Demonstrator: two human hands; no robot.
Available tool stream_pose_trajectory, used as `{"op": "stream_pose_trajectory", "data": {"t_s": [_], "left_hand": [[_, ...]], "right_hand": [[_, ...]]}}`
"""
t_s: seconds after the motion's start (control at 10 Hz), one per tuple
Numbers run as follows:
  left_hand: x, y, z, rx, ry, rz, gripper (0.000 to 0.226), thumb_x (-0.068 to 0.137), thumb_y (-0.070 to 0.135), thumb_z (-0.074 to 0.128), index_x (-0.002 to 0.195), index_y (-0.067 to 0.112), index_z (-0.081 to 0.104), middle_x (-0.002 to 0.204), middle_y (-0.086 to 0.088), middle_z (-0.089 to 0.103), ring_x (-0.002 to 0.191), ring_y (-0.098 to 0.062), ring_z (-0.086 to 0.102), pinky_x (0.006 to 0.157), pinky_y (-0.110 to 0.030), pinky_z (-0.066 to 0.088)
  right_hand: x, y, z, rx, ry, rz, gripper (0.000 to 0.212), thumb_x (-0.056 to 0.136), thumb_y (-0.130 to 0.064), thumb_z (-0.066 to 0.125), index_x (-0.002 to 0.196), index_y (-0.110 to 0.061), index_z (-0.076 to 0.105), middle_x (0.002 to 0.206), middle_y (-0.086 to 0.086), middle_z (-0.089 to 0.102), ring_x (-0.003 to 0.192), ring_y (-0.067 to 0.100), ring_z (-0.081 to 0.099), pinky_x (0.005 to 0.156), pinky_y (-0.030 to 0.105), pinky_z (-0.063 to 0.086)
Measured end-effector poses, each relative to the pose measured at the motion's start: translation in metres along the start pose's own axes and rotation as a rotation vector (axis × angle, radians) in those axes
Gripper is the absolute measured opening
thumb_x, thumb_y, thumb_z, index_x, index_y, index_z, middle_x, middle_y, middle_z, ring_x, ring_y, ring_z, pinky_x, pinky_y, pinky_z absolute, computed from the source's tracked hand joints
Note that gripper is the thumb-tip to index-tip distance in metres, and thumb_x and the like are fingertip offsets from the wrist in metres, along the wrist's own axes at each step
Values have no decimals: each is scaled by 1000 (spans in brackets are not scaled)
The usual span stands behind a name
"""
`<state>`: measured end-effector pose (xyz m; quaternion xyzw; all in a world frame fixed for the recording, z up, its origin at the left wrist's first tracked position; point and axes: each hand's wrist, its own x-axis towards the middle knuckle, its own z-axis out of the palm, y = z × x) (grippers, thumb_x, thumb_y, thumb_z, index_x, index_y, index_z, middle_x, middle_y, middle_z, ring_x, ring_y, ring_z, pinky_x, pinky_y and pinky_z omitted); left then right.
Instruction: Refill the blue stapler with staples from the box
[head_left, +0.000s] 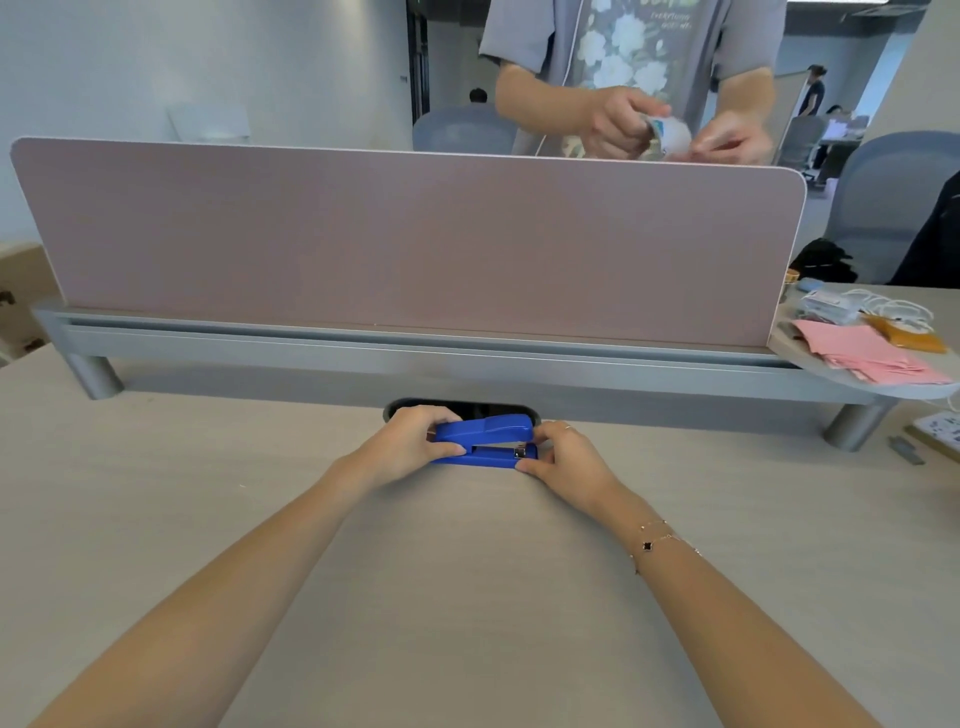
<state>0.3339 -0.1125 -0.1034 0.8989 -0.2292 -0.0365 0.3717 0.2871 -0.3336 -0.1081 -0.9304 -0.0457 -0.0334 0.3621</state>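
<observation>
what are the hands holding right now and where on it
Both hold the blue stapler on the desk: left hand grips its rear end, right hand pinches its front end.

- At twelve o'clock, the grey shirt (631, 47) of the person behind the partition carries pale printed lettering above its flower print — too blurred to read.
- At three o'clock, the small packets (826, 306) on the side shelf show markings — too small to make out.
</observation>
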Motion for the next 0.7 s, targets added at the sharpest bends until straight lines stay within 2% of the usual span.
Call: {"op": "stream_pose_trajectory", "data": {"t_s": [0.1,0.3,0.5,0.6,0.7], "left_hand": [[-1,0,1,-8,5,2,20,82,12,72,91,28,63,95,0,69,88,-17,66,86,-37,55],[-2,-1,4,-12,13,0,18,83,12,70,95,24,62,100,-7,68,92,-23,64,89,-43,54],[-5,5,6,28,21,-17,22,84,12,68,105,15,63,105,-9,67,95,-25,62,90,-44,52],[-11,4,5,-16,37,-76,44,83,9,70,124,9,55,122,-11,62,110,-24,60,100,-42,48],[-27,-6,-6,-25,58,-139,63,80,9,74,135,4,44,135,-13,54,125,-25,51,106,-32,40]], "right_hand": [[1,-1,0,-14,-6,7,28,76,-16,70,102,-11,60,97,7,60,75,16,50,72,23,37],[1,-2,1,-41,-8,14,30,77,-15,69,103,-8,58,108,13,61,82,19,51,76,25,39],[-2,-9,2,-82,-25,33,31,80,-15,66,108,-7,55,112,14,59,98,28,56,85,31,43],[-9,-11,5,-120,8,13,32,82,-15,62,111,-7,52,114,16,57,102,30,55,91,35,43],[-27,-5,2,-95,28,50,35,83,-14,61,115,-6,50,117,16,54,107,29,52,94,33,39]]}}
